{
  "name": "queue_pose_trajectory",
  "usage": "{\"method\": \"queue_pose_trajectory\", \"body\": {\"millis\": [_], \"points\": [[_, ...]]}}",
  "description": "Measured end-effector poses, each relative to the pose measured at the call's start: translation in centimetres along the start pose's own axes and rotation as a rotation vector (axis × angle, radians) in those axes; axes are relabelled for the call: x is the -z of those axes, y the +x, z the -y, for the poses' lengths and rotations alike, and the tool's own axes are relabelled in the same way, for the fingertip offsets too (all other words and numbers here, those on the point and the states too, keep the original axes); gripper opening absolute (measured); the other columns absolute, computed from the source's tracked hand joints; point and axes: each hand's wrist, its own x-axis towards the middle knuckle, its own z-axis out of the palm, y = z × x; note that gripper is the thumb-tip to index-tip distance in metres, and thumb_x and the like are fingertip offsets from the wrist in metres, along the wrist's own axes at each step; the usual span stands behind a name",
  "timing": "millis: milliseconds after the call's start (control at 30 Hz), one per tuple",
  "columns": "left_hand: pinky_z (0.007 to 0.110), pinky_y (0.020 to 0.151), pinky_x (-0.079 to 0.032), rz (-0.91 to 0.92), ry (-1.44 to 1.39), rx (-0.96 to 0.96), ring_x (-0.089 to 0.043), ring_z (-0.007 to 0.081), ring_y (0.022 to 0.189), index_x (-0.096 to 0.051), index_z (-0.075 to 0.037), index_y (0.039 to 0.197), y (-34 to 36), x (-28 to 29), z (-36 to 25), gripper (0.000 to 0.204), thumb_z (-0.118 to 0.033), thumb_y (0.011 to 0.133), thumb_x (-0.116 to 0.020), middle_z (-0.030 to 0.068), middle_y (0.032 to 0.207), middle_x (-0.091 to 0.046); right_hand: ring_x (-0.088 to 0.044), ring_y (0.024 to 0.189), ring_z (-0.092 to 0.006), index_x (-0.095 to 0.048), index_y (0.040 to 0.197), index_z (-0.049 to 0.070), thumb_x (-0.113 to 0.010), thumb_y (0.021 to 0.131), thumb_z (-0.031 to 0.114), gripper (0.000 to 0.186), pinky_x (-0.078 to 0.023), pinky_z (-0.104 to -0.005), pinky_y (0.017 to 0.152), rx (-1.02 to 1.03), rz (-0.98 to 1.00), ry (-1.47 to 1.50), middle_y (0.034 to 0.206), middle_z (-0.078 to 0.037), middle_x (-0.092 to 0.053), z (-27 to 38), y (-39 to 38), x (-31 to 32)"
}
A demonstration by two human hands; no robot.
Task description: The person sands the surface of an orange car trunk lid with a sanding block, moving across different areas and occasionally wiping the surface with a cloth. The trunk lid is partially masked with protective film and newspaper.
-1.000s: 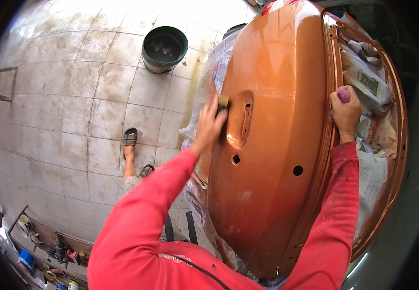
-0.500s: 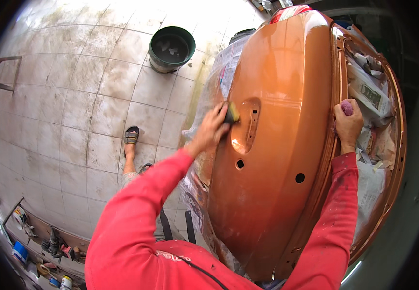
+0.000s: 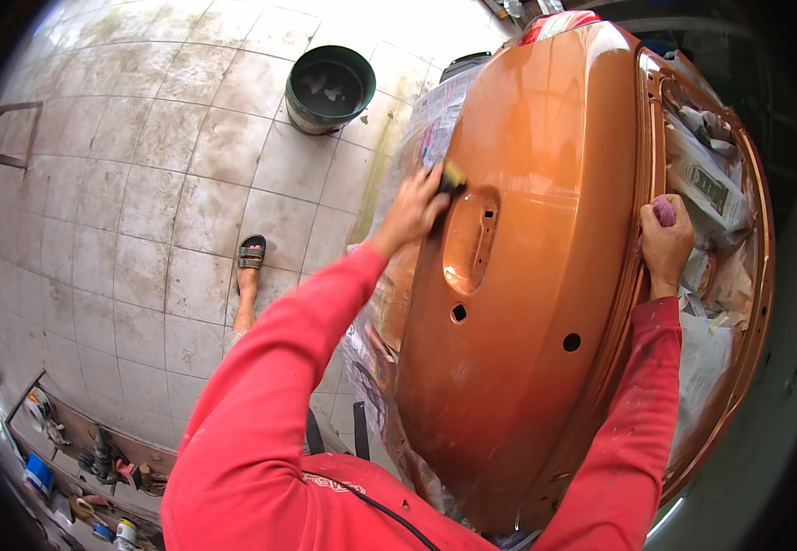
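Head view: left hand [image 3: 412, 213] grip clamped on sanding pad [image 3: 452, 178], mostly hidden; right hand [image 3: 666, 246] grips pink pad [image 3: 664, 211] on orange car door [image 3: 527, 303].

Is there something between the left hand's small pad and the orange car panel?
Nothing visible: the left hand presses the small dark sanding pad directly on the glossy orange car panel, just above its handle recess.

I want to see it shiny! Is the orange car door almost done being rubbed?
Hard to say. The orange door panel already gleams across its top. The left hand presses a small dark pad beside the handle recess; the right hand grips the edge, holding something pink. The lower part looks duller and streaky.
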Motion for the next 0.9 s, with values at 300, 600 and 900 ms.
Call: {"method": "queue_pose_trajectory", "body": {"millis": [300,600,900], "points": [[0.052,0.105,-0.055,0.027,0.040,0.122,-0.067,0.0467,0.127,-0.047,0.012,0.157,6.4,0.2,-1.2,0.078,-0.046,0.108,-0.063,0.0342,0.140,-0.066,-0.073,0.077,-0.0339,-0.070,0.095,0.004,-0.076,0.087,0.015,0.014,-0.058,-0.0435,0.075,0.002,0.003,-0.035,0.084,-0.016,-0.073,-0.2,-0.1,0.1],[0.053,0.128,-0.035,0.094,-0.099,0.100,-0.043,0.0522,0.152,-0.037,0.007,0.167,-19.7,0.6,-6.7,0.074,-0.025,0.106,-0.065,0.0325,0.166,-0.043,-0.073,0.075,-0.0308,-0.070,0.096,0.004,-0.076,0.088,0.014,0.014,-0.058,-0.0420,0.075,-0.020,-0.015,-0.029,0.082,-0.015,-0.072,-0.5,-0.7,0.2],[0.046,0.105,-0.051,-0.149,-0.360,0.069,-0.064,0.0416,0.122,-0.062,0.001,0.152,6.2,0.5,0.6,0.060,-0.033,0.103,-0.073,0.0262,0.130,-0.066,-0.070,0.072,-0.0276,-0.069,0.095,0.003,-0.076,0.088,0.014,0.014,-0.057,-0.0407,0.074,-0.015,0.023,0.013,0.079,-0.014,-0.069,0.3,0.8,-0.2]]}}
